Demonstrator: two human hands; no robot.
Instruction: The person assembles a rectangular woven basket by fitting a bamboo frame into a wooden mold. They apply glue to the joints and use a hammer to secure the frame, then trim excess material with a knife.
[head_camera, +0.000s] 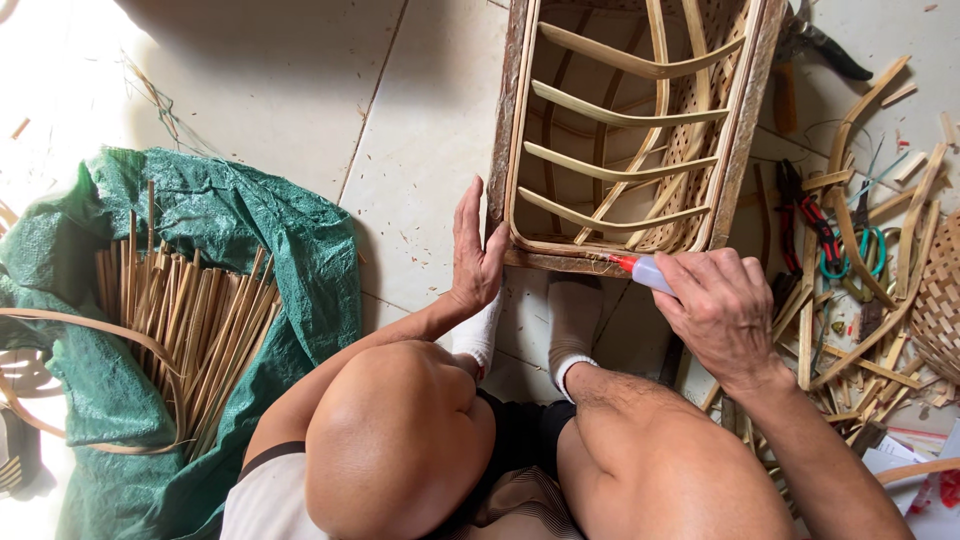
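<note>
A rectangular bamboo basket frame (520, 120) with curved ribs and a woven side stands on the tiled floor in front of me. My left hand (474, 250) lies flat against its near left corner, fingers apart. My right hand (722, 305) grips a small translucent glue bottle (650, 272); its red tip touches the frame's near rim. My knees and socked feet (572, 320) are below the frame.
A green woven sack (250, 230) at the left holds a bundle of bamboo sticks (190, 320). Bamboo offcuts (880, 340), red-handled pliers (815, 225) and dark shears (825, 40) lie scattered at the right. A woven basket (942, 300) shows at the right edge.
</note>
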